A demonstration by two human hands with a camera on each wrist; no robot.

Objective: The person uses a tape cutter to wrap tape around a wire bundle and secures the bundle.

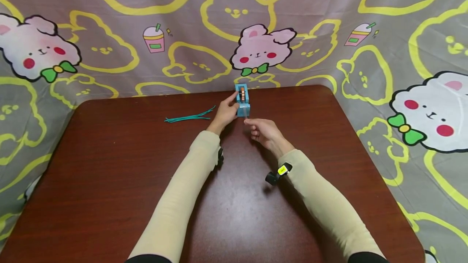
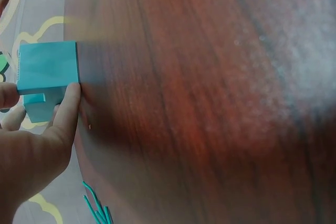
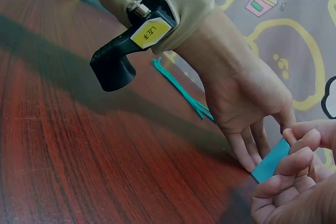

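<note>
A blue tape dispenser [image 1: 241,87] stands near the table's far edge, a roll with an orange-brown core inside it. My left hand [image 1: 226,113] grips it from the left side; in the left wrist view, thumb and fingers lie along the blue body [image 2: 48,64]. Just in front of the dispenser, my right hand [image 1: 267,131] pinches a clear strip of tape [image 1: 245,113] between thumb and forefinger, its other fingers curled. The strip runs from the dispenser's front end to those fingertips. In the right wrist view, the right hand [image 3: 299,182] partly hides the dispenser [image 3: 269,165].
Several thin teal strands [image 1: 188,118] lie in a loose bundle to the left of the left hand. The brown wooden table [image 1: 109,173] ends just behind the dispenser, where a patterned cloth [image 1: 204,19] hangs.
</note>
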